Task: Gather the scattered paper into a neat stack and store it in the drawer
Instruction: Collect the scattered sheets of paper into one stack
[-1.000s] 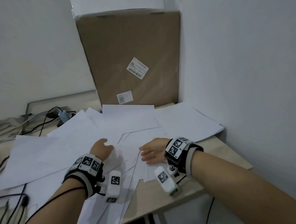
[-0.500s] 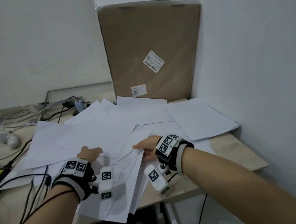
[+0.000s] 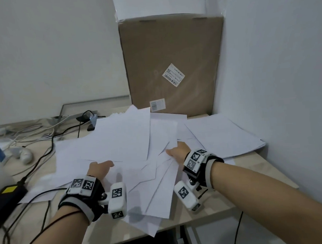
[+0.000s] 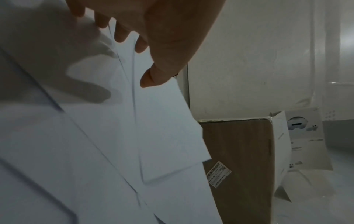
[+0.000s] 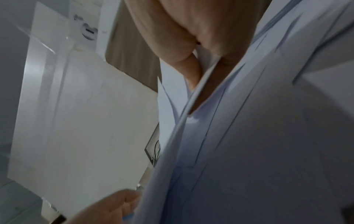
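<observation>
White paper sheets (image 3: 118,141) lie fanned and overlapping across the desk (image 3: 252,175). My left hand (image 3: 102,165) grips the fan's near left edge, and my right hand (image 3: 174,151) grips its near right edge. Between them the sheets tilt up off the desk. In the left wrist view the thumb (image 4: 153,74) presses the front of the sheets (image 4: 153,136), with the fingers showing as a shadow behind. The right wrist view shows thumb and fingers pinching several sheet edges (image 5: 191,106). A separate pile of paper (image 3: 224,135) lies flat at the right. No drawer is in view.
A tall cardboard box (image 3: 172,65) stands against the wall behind the papers. Cables (image 3: 50,135) and a black power adapter (image 3: 5,195) lie on the desk's left side. Some sheets (image 3: 152,221) hang over the front edge. A wall closes the right side.
Both hands went from lying on the sheets to gripping their near edges. The fan of paper has drawn together and tilted up off the desk.
</observation>
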The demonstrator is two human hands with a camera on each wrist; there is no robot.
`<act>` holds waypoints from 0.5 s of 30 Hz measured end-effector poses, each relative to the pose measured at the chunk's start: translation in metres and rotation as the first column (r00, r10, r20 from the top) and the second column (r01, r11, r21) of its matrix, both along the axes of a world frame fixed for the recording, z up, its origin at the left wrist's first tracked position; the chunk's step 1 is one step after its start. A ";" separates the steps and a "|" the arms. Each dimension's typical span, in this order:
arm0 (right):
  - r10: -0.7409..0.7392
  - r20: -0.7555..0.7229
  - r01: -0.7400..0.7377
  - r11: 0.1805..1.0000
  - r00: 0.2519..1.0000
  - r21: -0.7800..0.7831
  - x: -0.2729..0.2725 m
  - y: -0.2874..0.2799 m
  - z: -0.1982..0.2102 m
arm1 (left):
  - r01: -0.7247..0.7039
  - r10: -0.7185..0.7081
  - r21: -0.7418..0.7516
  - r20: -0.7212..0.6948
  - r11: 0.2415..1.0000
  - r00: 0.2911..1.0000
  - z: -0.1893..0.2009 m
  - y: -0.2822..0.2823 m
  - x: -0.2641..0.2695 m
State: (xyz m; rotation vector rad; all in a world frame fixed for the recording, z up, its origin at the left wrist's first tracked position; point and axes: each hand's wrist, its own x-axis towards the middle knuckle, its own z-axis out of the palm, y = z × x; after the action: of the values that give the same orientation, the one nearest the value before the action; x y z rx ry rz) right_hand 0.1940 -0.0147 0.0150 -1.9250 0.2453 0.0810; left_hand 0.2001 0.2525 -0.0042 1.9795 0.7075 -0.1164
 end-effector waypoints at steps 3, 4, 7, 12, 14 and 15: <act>-0.048 0.055 0.045 0.997 0.997 0.061 0.004 -0.024 0.006 | -0.003 0.008 -0.087 0.054 0.996 0.999 -0.005 0.000 0.009; -0.068 0.064 0.063 0.995 0.996 0.074 0.004 -0.031 0.009 | -0.007 0.016 -0.128 0.073 0.992 0.997 -0.013 0.002 0.018; -0.125 0.085 0.111 0.982 0.988 0.151 0.008 -0.047 0.008 | -0.012 0.058 -0.301 0.143 0.954 0.988 -0.007 -0.013 0.019; -0.162 0.095 0.137 0.964 0.982 0.229 0.009 -0.060 0.002 | -0.065 0.091 -0.429 0.042 0.901 0.995 0.005 -0.042 0.016; -0.187 0.091 0.161 0.958 0.978 0.237 0.008 -0.063 0.000 | -0.082 0.096 -0.417 0.013 0.905 0.995 0.003 -0.044 0.017; -0.202 0.081 0.177 0.953 0.976 0.245 0.008 -0.064 -0.003 | -0.099 0.114 -0.412 0.013 0.906 0.993 0.002 -0.044 0.017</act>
State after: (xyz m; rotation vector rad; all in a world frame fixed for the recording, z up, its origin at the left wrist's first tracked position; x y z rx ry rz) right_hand 0.2021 -0.0789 0.0124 -1.6544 0.3333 -0.1151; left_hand 0.2168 0.2086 -0.0021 1.5324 0.7014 -0.1498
